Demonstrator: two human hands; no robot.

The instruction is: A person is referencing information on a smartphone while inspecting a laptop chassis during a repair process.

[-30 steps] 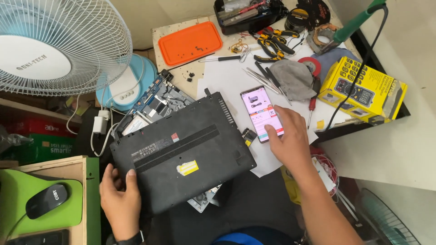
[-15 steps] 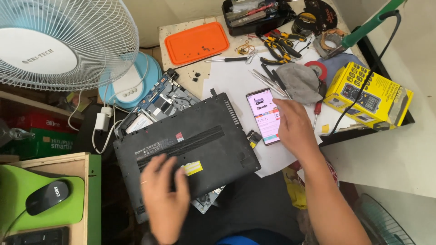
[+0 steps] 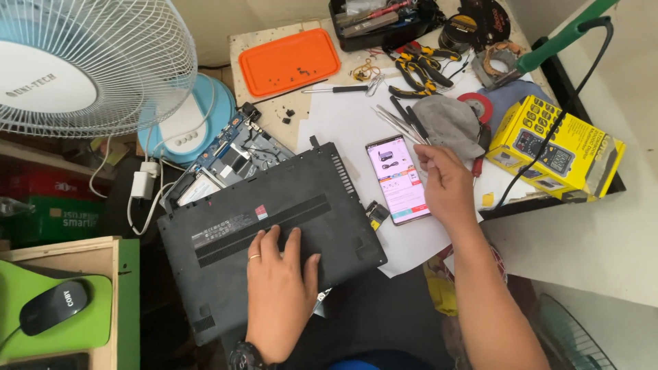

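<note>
Left hand now flat on laptop

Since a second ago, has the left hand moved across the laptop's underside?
Yes. The left hand has slid from the near-left corner of the black laptop base toward its middle, and now lies flat just below the long battery strip.

A white wire-caged fan stands at the left, by an orange plastic tray (small dark screws inside). A yellow boxed multimeter sits right; a black computer mouse rests on a green pad.
</note>
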